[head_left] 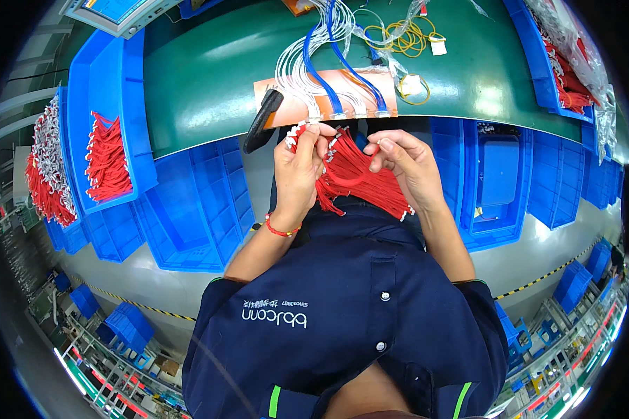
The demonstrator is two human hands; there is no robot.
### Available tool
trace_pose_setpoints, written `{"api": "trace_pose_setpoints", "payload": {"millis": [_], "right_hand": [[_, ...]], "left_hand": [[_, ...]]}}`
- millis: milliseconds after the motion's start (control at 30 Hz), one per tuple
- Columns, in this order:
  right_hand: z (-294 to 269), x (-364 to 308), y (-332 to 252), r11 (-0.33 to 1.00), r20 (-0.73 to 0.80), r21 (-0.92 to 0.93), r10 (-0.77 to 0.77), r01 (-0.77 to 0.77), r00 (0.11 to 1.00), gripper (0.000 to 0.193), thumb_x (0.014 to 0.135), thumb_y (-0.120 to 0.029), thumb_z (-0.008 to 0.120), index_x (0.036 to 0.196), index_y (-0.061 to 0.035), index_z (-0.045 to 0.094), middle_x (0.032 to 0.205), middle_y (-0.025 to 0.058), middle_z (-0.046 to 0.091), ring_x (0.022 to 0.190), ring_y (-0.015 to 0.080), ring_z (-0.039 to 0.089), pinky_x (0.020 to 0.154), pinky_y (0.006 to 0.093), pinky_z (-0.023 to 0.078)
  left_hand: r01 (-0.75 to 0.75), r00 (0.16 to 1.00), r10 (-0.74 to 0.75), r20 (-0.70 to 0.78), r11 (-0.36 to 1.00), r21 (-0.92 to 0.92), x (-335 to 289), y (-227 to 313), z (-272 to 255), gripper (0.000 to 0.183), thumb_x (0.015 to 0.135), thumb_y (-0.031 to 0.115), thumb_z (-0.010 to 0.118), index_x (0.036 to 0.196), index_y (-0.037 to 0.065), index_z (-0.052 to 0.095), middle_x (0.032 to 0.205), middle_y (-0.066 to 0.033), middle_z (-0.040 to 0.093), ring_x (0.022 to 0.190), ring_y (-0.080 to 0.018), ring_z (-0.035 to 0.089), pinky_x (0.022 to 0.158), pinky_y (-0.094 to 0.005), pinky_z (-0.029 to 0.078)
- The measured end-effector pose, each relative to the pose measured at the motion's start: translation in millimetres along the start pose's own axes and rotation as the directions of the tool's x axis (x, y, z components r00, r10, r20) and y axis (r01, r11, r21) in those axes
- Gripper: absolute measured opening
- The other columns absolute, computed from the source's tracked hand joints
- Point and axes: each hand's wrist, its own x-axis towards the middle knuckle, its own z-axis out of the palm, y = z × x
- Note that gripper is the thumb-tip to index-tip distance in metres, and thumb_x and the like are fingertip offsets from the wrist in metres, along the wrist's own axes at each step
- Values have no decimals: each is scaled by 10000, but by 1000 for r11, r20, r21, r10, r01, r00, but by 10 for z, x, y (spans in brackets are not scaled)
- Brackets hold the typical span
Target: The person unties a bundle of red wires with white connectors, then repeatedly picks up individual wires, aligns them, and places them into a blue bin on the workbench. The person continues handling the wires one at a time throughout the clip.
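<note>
My left hand (300,171) is closed on the end of a red cable, with white connectors (295,133) showing at its fingertips. It is right at the front edge of an orange board (286,91) that carries a row of sockets with white and blue cables. To the right, my right hand (412,167) pinches the same kind of thin red cable (349,183), which sags in a loop between both hands. A thick bundle of red cables (377,192) with white ends lies across my lap beneath them. Fingers partly hide the connector in my left hand.
The board sits on a green table (210,84) beside a black handle-like piece (263,120). Yellow cables (405,42) lie behind. Blue bins with red cables stand left (134,105) and right (538,56); more blue bins (196,216) are below the table. A monitor (119,14) is at upper left.
</note>
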Motion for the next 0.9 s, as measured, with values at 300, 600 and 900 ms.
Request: {"api": "trace_pose_setpoints", "payload": {"millis": [300,600,900], "right_hand": [[48,135,8,992,-157,-129,-31,11,987,177,954,-137,678,1036,16,711,907,84,708,703,71,587,733,216,473],[51,163,86,988,-241,-100,-137,116,961,164,944,-157,691,987,1,710,881,51,701,735,64,578,730,217,456],[32,178,-4,980,-250,-169,-144,103,957,153,937,-141,689,971,4,721,886,57,705,742,66,574,730,221,450]], "left_hand": [[167,977,-160,143,985,-41,73,159,-151,313,1028,195,500,1103,-59,666,774,-4,568,468,-3,314,410,-184,246],[157,968,-140,208,985,-71,102,179,-192,335,1030,169,499,1157,-106,641,842,-44,603,470,-11,338,405,-188,260],[153,967,-130,221,984,-91,106,169,-195,326,1033,163,494,1150,-103,641,845,-47,604,472,-11,341,404,-189,260]]}}
